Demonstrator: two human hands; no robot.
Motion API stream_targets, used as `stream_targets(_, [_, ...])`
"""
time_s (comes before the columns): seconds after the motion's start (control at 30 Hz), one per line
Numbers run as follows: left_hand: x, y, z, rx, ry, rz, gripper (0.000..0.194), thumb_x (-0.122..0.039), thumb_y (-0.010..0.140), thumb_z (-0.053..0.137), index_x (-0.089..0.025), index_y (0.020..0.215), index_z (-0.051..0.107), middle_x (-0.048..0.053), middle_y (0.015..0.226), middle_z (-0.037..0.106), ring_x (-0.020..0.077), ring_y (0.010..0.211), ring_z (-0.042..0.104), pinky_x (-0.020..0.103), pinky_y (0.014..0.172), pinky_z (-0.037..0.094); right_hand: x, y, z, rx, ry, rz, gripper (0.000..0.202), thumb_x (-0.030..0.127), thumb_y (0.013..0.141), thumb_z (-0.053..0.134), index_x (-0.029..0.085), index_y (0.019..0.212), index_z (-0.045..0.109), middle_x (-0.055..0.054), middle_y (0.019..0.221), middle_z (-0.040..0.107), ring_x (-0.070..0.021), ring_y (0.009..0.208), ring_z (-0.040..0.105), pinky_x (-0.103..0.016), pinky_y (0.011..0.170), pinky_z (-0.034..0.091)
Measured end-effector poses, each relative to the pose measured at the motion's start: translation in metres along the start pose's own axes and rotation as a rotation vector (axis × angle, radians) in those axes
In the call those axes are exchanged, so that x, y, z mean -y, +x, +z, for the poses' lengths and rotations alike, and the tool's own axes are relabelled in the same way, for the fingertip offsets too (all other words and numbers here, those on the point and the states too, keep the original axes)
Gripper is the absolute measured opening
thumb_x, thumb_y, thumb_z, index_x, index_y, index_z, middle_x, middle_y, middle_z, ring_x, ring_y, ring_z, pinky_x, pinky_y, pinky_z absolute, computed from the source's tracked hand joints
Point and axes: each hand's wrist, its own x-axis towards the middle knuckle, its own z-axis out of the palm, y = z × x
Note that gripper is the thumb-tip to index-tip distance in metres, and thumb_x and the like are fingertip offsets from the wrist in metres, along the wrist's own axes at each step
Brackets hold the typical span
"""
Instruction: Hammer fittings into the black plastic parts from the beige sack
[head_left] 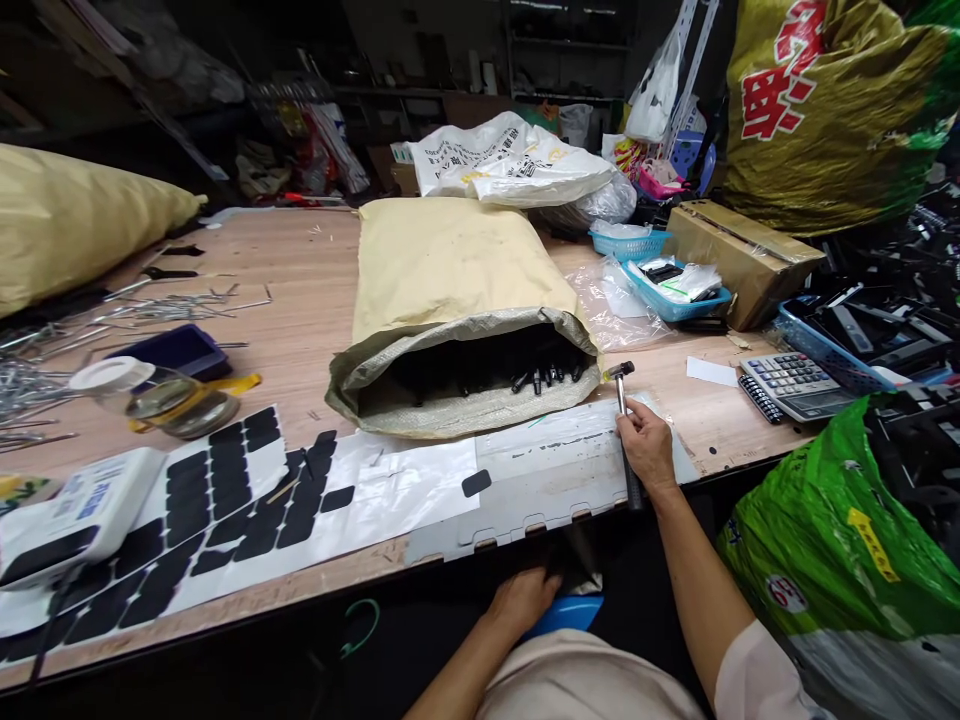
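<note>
My right hand point(646, 445) is closed around a small hammer point(621, 392), held upright at the table's front edge. Its head points up, with a yellowish end on the left, and its dark handle sticks out below my fist. To the left of it, a tan woven sack point(450, 260) lies with its mouth towards me. Several black pieces point(551, 375) with shiny tips show inside the opening. Below the table edge, my left hand point(525, 598) reaches down beside a blue object point(566, 614); its fingertips are hidden in shadow, so its grip does not show.
Sheets of black stickers point(262, 500) and a white box point(82, 510) cover the front left. Metal rods point(165, 310) and a lidded jar point(180, 400) lie behind. A calculator point(795, 385), blue baskets point(679, 290) and a cardboard box point(739, 255) occupy the right. A green bag point(832, 520) stands beside the table.
</note>
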Motion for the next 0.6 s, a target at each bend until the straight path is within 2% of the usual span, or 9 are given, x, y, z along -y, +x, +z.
stream_targets(0.07, [-0.016, -0.017, -0.013, 0.029, -0.078, 0.201, 0.035, -0.039, 0.091, 0.054, -0.023, 0.114, 0.074, 0.007, 0.094, 0.075, 0.0246, 0.088, 0.07, 0.03, 0.077, 0.05, 0.003, -0.001, 0.0, 0.006, -0.001, 0.004, 0.044, 0.039, 0.082, 0.056, 0.014, 0.112, 0.075, 0.002, 0.06, 0.061, -0.017, 0.056, 0.055, -0.027, 0.062, 0.046])
stream_targets(0.17, [-0.046, -0.042, -0.05, 0.106, -0.282, 0.493, 0.031, -0.045, 0.088, 0.061, -0.021, 0.1, 0.077, -0.001, 0.066, 0.065, 0.0139, 0.06, 0.056, 0.022, 0.056, 0.038, 0.004, -0.001, 0.0, 0.004, -0.01, 0.003, 0.043, 0.038, 0.082, 0.056, 0.014, 0.112, 0.075, 0.002, 0.059, 0.061, -0.0166, 0.055, 0.054, -0.027, 0.062, 0.046])
stream_targets(0.2, [-0.055, -0.046, -0.067, 0.059, -0.344, 0.547, 0.032, -0.046, 0.089, 0.06, -0.019, 0.095, 0.077, -0.001, 0.066, 0.065, 0.0124, 0.058, 0.053, 0.022, 0.055, 0.037, 0.004, -0.001, 0.0, 0.004, -0.014, 0.002, 0.043, 0.038, 0.082, 0.056, 0.014, 0.112, 0.075, 0.002, 0.059, 0.06, -0.0166, 0.054, 0.054, -0.027, 0.062, 0.046])
stream_targets(0.23, [-0.062, -0.047, -0.086, -0.066, -0.392, 0.571, 0.034, -0.047, 0.09, 0.059, -0.018, 0.09, 0.076, 0.0, 0.07, 0.066, 0.0122, 0.06, 0.053, 0.022, 0.057, 0.038, 0.004, -0.001, 0.0, 0.005, -0.021, 0.001, 0.043, 0.038, 0.082, 0.056, 0.014, 0.112, 0.075, 0.002, 0.059, 0.06, -0.0167, 0.055, 0.054, -0.027, 0.062, 0.046])
stream_targets(0.27, [-0.066, -0.044, -0.108, -0.229, -0.426, 0.553, 0.035, -0.049, 0.091, 0.057, -0.018, 0.091, 0.075, 0.001, 0.074, 0.068, 0.0128, 0.063, 0.054, 0.023, 0.058, 0.039, 0.004, -0.001, 0.001, 0.006, -0.028, 0.0, 0.043, 0.039, 0.082, 0.056, 0.014, 0.112, 0.075, 0.002, 0.06, 0.061, -0.0168, 0.055, 0.054, -0.027, 0.061, 0.046])
stream_targets(0.33, [-0.066, -0.03, -0.153, -0.635, -0.486, 0.392, 0.037, -0.051, 0.091, 0.054, -0.019, 0.09, 0.072, 0.001, 0.075, 0.067, 0.0143, 0.065, 0.055, 0.025, 0.06, 0.041, 0.003, -0.001, 0.001, 0.011, -0.039, 0.001, 0.044, 0.039, 0.083, 0.055, 0.014, 0.114, 0.075, 0.001, 0.061, 0.062, -0.0172, 0.056, 0.055, -0.026, 0.061, 0.046])
stream_targets(0.43, [-0.051, 0.005, -0.212, -1.142, -0.444, -0.032, 0.031, -0.047, 0.092, 0.054, -0.019, 0.093, 0.068, 0.001, 0.076, 0.065, 0.0165, 0.07, 0.058, 0.029, 0.068, 0.045, 0.003, 0.0, 0.001, 0.021, -0.028, 0.006, 0.044, 0.039, 0.083, 0.056, 0.014, 0.114, 0.074, 0.001, 0.062, 0.063, -0.0169, 0.055, 0.055, -0.026, 0.061, 0.046])
stream_targets(0.5, [-0.038, 0.027, -0.237, -1.195, -0.419, -0.151, 0.025, -0.04, 0.089, 0.059, -0.016, 0.087, 0.065, 0.005, 0.077, 0.064, 0.0215, 0.08, 0.06, 0.036, 0.081, 0.046, 0.002, 0.0, 0.001, 0.021, -0.016, 0.012, 0.043, 0.038, 0.082, 0.056, 0.014, 0.113, 0.075, 0.002, 0.061, 0.063, -0.0163, 0.054, 0.054, -0.026, 0.06, 0.046])
stream_targets(0.6, [-0.023, 0.051, -0.247, -1.153, -0.4, -0.225, 0.023, -0.038, 0.085, 0.064, -0.018, 0.074, 0.059, 0.009, 0.076, 0.062, 0.0288, 0.09, 0.06, 0.045, 0.086, 0.046, 0.001, 0.001, 0.002, 0.013, -0.014, 0.018, 0.043, 0.038, 0.082, 0.056, 0.013, 0.112, 0.075, 0.002, 0.059, 0.062, -0.0158, 0.053, 0.053, -0.025, 0.059, 0.045])
